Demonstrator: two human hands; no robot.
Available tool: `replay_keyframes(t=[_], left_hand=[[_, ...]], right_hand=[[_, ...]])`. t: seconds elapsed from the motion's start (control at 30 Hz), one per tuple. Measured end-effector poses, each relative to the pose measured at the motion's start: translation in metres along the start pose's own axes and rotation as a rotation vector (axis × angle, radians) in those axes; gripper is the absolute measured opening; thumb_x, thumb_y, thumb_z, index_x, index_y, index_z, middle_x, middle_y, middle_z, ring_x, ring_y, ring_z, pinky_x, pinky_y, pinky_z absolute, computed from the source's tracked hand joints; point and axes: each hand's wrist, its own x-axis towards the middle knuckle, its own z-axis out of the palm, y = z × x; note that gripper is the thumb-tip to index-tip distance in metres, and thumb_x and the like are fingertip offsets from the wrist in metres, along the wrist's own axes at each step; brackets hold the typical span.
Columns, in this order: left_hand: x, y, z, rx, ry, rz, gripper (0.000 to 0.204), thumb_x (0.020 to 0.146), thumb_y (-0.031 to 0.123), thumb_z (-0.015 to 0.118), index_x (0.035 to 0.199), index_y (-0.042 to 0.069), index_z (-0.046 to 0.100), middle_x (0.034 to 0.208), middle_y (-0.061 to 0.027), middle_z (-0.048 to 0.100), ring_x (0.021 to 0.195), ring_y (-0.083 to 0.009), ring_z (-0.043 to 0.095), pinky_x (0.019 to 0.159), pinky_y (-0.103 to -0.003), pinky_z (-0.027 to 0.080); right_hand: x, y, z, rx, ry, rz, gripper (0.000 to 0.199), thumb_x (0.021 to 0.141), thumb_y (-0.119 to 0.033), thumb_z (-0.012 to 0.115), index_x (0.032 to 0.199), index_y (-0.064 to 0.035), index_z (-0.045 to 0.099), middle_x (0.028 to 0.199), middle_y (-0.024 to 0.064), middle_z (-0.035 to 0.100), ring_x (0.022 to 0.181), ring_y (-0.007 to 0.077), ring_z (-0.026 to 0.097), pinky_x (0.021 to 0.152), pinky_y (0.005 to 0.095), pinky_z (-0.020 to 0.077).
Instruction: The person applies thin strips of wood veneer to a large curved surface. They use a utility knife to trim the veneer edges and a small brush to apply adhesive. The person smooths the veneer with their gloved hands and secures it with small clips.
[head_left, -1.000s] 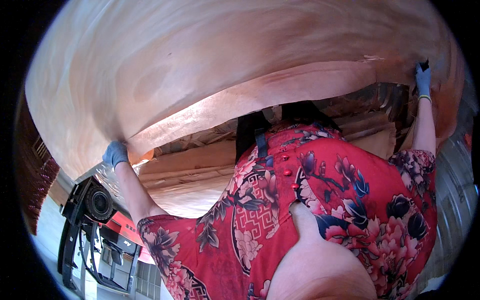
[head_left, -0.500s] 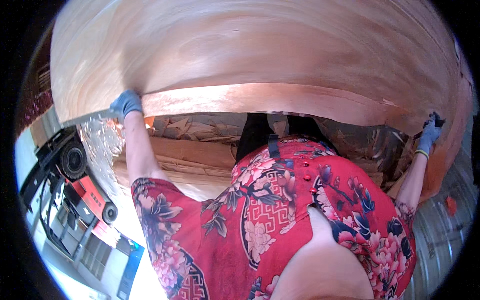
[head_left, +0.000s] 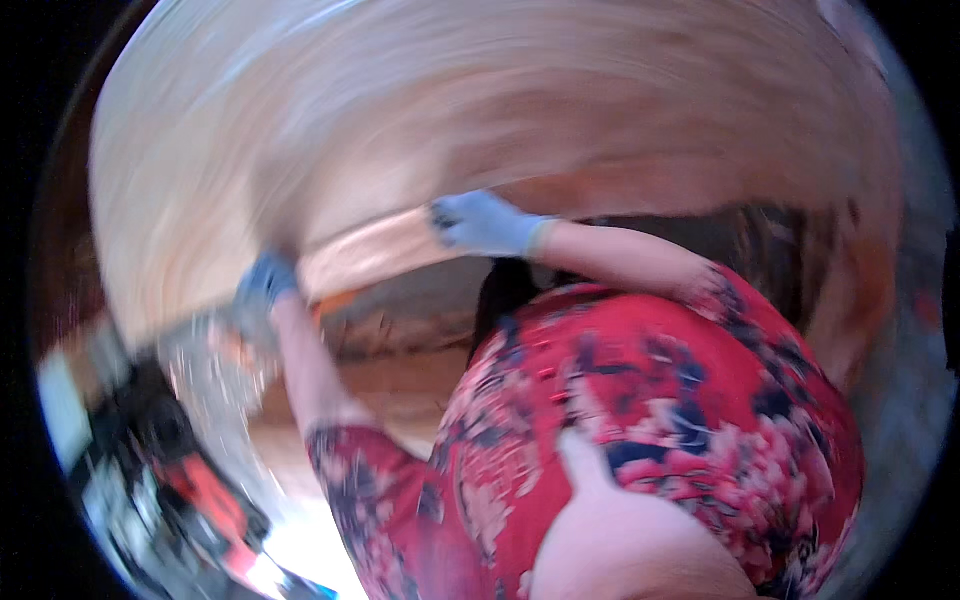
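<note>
A broad sheet of pale wood veneer [head_left: 600,110] spreads in front of me, its near edge running across the view. Along that edge lies a narrow, lighter veneer strip [head_left: 375,250]. My left hand [head_left: 268,282], in a blue-grey work glove, is closed at the strip's left end. My right hand [head_left: 488,222], in a light blue glove with dark fingertips, has its fingers curled on the strip near the middle. Motion blurs both hands, and the undersides of the fingers are hidden.
Broken veneer scraps [head_left: 390,330] lie below the near edge, close to my legs. At the lower left stands a red and black forklift-like vehicle [head_left: 205,490], blurred. A brown veneer piece [head_left: 850,300] hangs down at the right.
My right hand has left the right end of the sheet and come across to the strip's middle. My left hand sits slightly lower and further right in the view, which has turned.
</note>
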Motion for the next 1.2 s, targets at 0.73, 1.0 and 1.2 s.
replay_keyframes(t=[0.73, 1.0, 1.2], left_hand=[[-0.065, -0.031, -0.068, 0.125, 0.315, -0.07, 0.058, 0.08, 0.037, 0.056, 0.131, 0.014, 0.043, 0.133, -0.0235, 0.038, 0.097, -0.0342, 0.056, 0.072, -0.045, 0.046], [-0.033, -0.049, -0.065, 0.02, 0.333, 0.013, 0.077, 0.074, 0.028, 0.057, 0.14, 0.01, 0.023, 0.128, -0.0236, 0.044, 0.129, -0.0364, 0.028, 0.099, -0.046, 0.031], [-0.028, -0.045, -0.022, -0.23, 0.362, 0.063, 0.075, 0.071, 0.013, 0.052, 0.14, 0.006, 0.023, 0.099, -0.0186, 0.059, 0.13, -0.0365, 0.027, 0.097, -0.048, 0.026]], right_hand=[[0.001, -0.047, -0.02, -0.334, 0.121, 0.116, 0.017, 0.069, -0.013, 0.059, 0.083, -0.0071, 0.066, 0.071, 0.016, 0.065, 0.064, 0.0277, 0.066, 0.048, 0.0421, 0.049], [0.02, -0.053, -0.01, -0.194, 0.17, 0.224, 0.022, 0.086, -0.022, 0.051, 0.083, -0.0013, 0.054, 0.069, 0.0204, 0.061, 0.067, 0.0335, 0.063, 0.057, 0.0423, 0.0473], [0.043, -0.06, 0.038, -0.287, 0.273, 0.294, 0.022, 0.082, -0.025, 0.056, 0.081, -0.0035, 0.055, 0.07, 0.0205, 0.061, 0.072, 0.0373, 0.061, 0.064, 0.0443, 0.0471]])
